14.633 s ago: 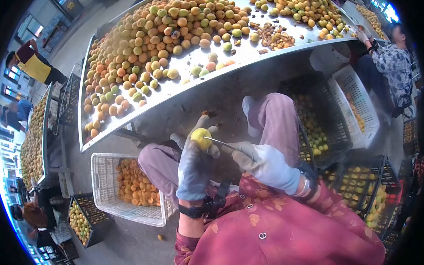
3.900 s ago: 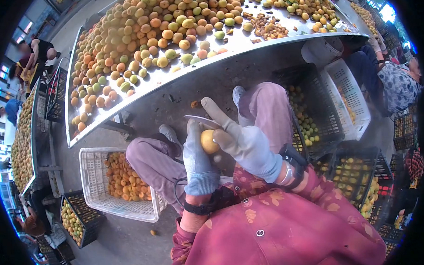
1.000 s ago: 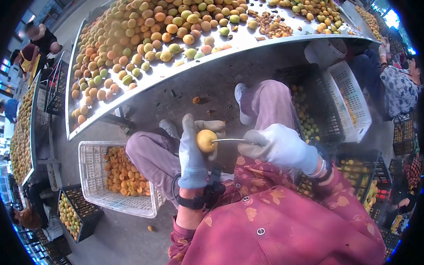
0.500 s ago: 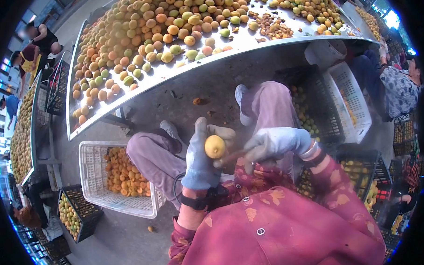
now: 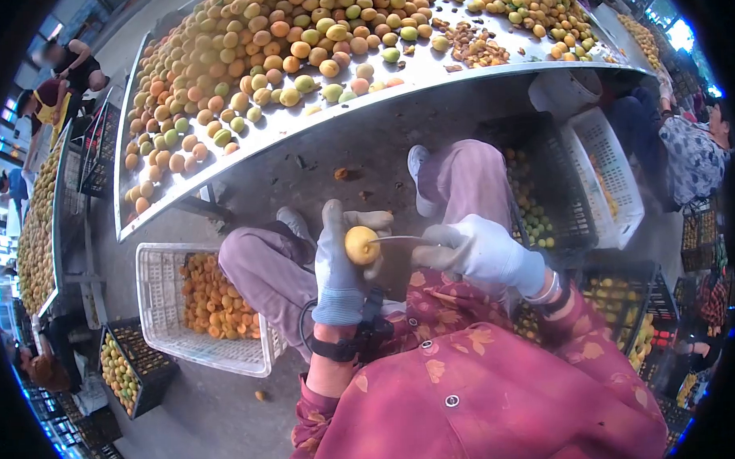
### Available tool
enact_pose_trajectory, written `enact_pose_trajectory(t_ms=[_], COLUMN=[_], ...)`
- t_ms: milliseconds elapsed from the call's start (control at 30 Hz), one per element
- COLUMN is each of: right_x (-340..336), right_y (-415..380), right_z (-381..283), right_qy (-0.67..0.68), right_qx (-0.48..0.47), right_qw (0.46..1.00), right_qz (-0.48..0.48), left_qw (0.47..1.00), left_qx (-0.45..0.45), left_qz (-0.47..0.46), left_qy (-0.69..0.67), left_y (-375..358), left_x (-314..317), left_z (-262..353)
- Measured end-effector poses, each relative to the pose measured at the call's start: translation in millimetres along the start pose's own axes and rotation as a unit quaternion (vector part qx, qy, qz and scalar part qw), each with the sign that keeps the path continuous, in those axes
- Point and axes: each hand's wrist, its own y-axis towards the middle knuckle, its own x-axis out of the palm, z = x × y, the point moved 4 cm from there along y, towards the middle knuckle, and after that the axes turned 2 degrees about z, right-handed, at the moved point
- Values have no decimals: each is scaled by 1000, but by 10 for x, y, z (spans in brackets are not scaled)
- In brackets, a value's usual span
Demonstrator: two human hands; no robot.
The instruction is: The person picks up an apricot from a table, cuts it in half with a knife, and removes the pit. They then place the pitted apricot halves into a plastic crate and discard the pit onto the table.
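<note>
Cutting is the step judged to be in hand: a yellow-orange fruit (image 5: 360, 244) is gripped in the gloved left hand (image 5: 339, 267), thumb upright beside it and fingers curled behind, and it is held above the lap, between the knees. The tip of a thin knife blade (image 5: 402, 240) is set against the fruit's right side. The knife is clenched in the gloved right hand (image 5: 480, 251), fingers wrapped tight round the handle, which is hidden inside the fist.

Judgement on the next move: the blade would need to be drawn round the fruit while the fruit is turned against it, with the left thumb kept out of the edge's path. How deep the blade sits cannot be told.

Containers noted:
- White slatted crate (image 5: 161, 295) on the floor at the person's left, partly filled with orange fruit pieces; whether halved or whole cannot be told.
- Small dark crate (image 5: 127, 379) beyond it, holding greenish-yellow fruit.
- Dark crate (image 5: 544, 183) at the person's right, holding yellow-green fruit.
- White crate (image 5: 616, 172) just beside the dark one; contents unclear.
- Another dark crate (image 5: 629, 309) at lower right, holding yellow fruit.

A metal table (image 5: 355, 117) ahead is heaped with whole fruit, with a small brown pile (image 5: 474, 44), possibly stones. Another seated person (image 5: 693, 153) is at the far right.
</note>
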Motion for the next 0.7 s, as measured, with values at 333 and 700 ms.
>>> enact_pose_trajectory(t_ms=[333, 700], right_x=[78, 224], right_y=[-56, -43], right_z=[-174, -228], right_qy=[-76, -104], right_qx=[-31, -137], right_qw=[989, 965], right_qz=[123, 196], left_qw=[997, 995], left_qx=[35, 49], left_qz=[71, 86], left_qy=[-5, 6], left_y=[7, 21], left_x=[-47, -105], left_z=[25, -24])
